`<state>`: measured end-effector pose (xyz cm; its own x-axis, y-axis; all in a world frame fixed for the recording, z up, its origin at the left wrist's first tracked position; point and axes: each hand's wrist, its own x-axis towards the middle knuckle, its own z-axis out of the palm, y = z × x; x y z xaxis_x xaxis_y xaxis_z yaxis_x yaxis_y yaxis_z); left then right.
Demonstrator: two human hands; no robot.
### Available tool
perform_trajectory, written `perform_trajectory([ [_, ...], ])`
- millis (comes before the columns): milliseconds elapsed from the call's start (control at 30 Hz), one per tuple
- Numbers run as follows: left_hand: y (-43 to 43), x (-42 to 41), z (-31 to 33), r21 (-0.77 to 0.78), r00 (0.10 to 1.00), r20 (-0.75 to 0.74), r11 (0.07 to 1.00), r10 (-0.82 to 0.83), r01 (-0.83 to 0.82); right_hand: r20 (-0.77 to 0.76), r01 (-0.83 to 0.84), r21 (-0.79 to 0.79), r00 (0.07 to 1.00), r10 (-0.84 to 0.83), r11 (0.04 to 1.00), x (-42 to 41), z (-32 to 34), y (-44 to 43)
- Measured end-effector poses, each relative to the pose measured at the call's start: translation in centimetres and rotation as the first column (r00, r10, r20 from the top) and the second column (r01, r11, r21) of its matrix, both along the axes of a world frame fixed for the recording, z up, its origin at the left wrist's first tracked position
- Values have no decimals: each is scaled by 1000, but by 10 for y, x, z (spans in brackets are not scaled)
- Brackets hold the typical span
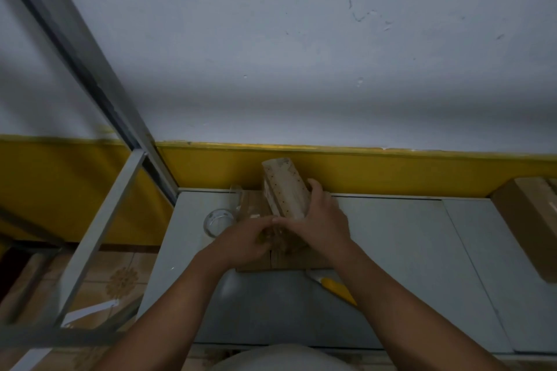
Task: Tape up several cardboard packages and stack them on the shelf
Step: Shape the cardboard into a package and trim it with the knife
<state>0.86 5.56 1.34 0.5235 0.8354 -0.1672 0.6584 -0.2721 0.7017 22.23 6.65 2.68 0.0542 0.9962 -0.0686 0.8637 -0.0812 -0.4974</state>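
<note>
A pale, dotted cardboard package (284,187) stands tilted on a flat brown cardboard sheet (298,262) at the back of the grey table (407,250). My right hand (319,217) grips the package's right side, with the thumb over its near end. At the package's near end my left hand (250,239) has its fingers curled and pinches something clear and shiny, probably tape. A roll of clear tape (218,221) lies just left of the package.
A yellow-handled cutter (334,288) lies on the table near my right forearm. More brown cardboard boxes (530,220) sit at the table's right end. A grey metal shelf frame (99,220) stands to the left. The yellow and white wall is close behind.
</note>
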Motion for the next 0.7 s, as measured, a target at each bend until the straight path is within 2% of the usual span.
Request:
perform_trajectory([
  [100,-2,-6,-4,-43,997,78,999,2,1,153,-104,-62,982,113,993,8,10,14],
  [167,2,-17,-9,-54,991,113,996,76,-70,201,-175,-122,960,197,977,15,19,24],
  [367,19,-49,-11,-58,907,105,913,408,-404,333,-364,-271,833,442,891,26,49,51],
  [467,22,-51,-12,-29,918,42,919,394,-393,331,-452,-273,785,524,849,27,53,64],
  [533,21,-45,-11,-36,946,31,946,323,-322,288,-496,-262,779,557,828,25,49,72],
  [567,20,-41,-12,-32,958,33,958,284,-283,212,-496,-249,810,547,832,22,47,76],
  [633,17,-32,-15,-16,973,18,973,231,-230,-57,-461,-207,886,460,863,10,47,77],
  [700,15,-27,-17,-11,972,5,972,237,-237,-138,-353,-108,931,337,930,2,46,76],
])
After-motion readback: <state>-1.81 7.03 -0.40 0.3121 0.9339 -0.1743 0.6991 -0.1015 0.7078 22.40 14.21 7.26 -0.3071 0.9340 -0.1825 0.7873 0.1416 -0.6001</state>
